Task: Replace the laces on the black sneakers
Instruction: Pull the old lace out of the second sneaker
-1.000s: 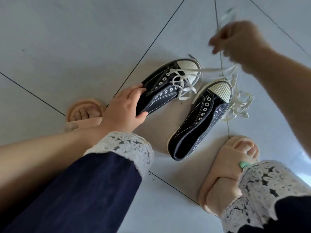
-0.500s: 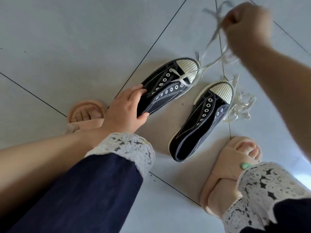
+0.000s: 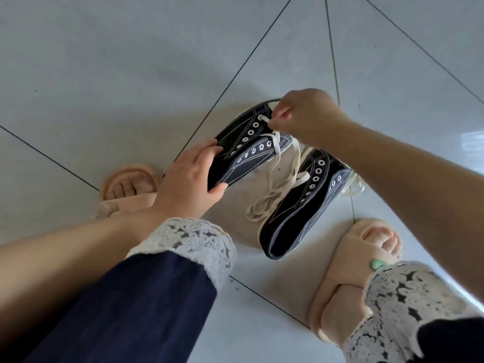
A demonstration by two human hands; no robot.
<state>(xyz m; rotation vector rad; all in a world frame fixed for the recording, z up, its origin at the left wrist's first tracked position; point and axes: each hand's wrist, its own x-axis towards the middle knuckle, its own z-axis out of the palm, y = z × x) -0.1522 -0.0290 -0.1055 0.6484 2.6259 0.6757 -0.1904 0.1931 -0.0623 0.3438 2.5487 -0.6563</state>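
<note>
My left hand (image 3: 188,184) extends from eight o'clock, fingers and thumb curled round the sneaker (image 3: 246,153). My right hand (image 3: 306,113) extends from four o'clock, wrist bent, fingertips pinching the lace (image 3: 275,145).

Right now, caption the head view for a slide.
Left hand steadies black sneaker; right hand pinches its white lace.
</note>
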